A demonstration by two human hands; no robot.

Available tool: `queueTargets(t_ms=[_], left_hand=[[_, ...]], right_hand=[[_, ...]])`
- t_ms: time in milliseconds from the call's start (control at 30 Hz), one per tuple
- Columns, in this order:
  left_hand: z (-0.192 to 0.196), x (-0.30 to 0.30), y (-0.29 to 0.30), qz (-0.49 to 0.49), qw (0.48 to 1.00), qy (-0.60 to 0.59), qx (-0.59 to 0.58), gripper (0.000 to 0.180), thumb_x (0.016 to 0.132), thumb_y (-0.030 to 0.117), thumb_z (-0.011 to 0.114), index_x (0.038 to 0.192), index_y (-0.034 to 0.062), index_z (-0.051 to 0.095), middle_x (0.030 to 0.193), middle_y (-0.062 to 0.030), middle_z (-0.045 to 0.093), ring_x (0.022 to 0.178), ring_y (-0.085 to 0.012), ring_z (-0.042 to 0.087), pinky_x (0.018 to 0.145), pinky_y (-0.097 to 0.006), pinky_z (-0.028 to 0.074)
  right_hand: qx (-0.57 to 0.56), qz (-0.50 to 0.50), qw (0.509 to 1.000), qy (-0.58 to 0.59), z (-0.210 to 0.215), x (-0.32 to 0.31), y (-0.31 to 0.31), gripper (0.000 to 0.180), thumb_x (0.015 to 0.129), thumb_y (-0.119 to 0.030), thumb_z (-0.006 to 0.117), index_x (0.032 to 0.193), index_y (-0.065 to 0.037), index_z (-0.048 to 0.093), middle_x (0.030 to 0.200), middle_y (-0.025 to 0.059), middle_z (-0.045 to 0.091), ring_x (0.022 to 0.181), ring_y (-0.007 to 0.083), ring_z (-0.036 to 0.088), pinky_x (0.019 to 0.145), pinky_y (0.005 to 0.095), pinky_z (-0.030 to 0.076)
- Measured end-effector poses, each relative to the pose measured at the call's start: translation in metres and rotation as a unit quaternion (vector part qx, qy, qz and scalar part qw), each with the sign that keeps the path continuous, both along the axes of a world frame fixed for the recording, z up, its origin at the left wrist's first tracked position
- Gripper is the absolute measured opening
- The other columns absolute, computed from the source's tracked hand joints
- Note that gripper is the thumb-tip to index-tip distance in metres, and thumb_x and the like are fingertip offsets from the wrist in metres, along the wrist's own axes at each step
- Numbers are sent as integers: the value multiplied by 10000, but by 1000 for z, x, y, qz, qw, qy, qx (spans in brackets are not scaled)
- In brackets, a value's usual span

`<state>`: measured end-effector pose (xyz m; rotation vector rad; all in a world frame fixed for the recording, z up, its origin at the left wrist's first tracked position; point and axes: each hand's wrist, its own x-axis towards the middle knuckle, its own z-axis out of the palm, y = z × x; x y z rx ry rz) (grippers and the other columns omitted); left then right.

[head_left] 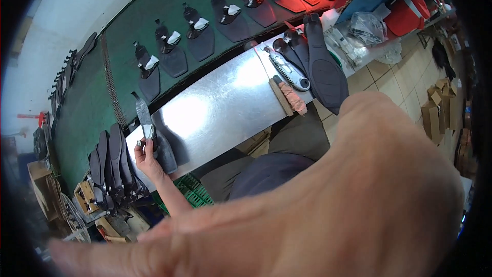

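Left hand [146, 155] out at the near left corner of the shiny metal table [225, 107], fingers curled round a small dark shoe piece [148, 132] with a pale patch, pinching it right at the table edge. Just beside that hand, to its right, a dark grey shoe sole [165, 153] flat on the metal, and a grey strip [142, 110] poking up just beyond the fingers. Right hand [307, 210] way up close, blurry and filling the whole lower right, so can't tell how the fingers sit or whether anything's in it. Past that hand on the far end of the table: a wooden brush [288, 97], a long black sole [323, 66] and some metal tool [287, 69] next to it. Beyond the table, a green belt [133, 25] carrying a row of dark soles [201, 38] with little pieces sitting on them. Down left of the holding hand, a bunch of black soles stacked on edge [110, 166]. Green crate [192, 190] under the wrist. Red jug [407, 13] far off right.
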<state>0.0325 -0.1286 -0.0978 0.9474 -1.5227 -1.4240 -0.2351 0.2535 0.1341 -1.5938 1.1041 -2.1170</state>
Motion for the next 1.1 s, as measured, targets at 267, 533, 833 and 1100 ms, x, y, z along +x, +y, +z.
queueTargets(t_ms=[267, 533, 833, 1100], left_hand=[[3, 2, 2, 18, 1000, 1, -8, 191, 830, 45, 720, 1005, 19, 648, 958, -38, 652, 863, -104, 593, 810, -236, 457], [4, -4, 5, 19, 1000, 5, 6, 209, 821, 36, 728, 1013, 15, 648, 957, -28, 642, 848, -96, 590, 787, -216, 460], [-1, -3, 5, 6, 1000, 21, 14, 206, 826, 23, 718, 1018, 11, 644, 956, -29, 642, 847, -95, 599, 786, -213, 464], [2, 4, 4, 13, 1000, 21, -8, 192, 838, 11, 699, 1020, 15, 639, 941, -26, 643, 833, -93, 597, 768, -215, 475]], right_hand=[[-7, -18, 1000, -23, -2, 10, 6, 271, 958, -286, 531, 1046, -60, 652, 1113, 180, 605, 983, 274, 548, 843, 329, 445], [-17, -25, 999, -42, -5, 17, 2, 275, 961, -283, 522, 1055, -54, 642, 1108, 180, 606, 979, 274, 553, 836, 326, 448], [-30, -20, 998, -60, -6, 24, -7, 280, 965, -280, 512, 1064, -47, 631, 1103, 181, 607, 974, 274, 558, 828, 323, 451], [-33, -33, 996, -70, -5, 31, -4, 284, 968, -277, 504, 1073, -41, 621, 1098, 182, 608, 970, 273, 563, 821, 320, 454]])
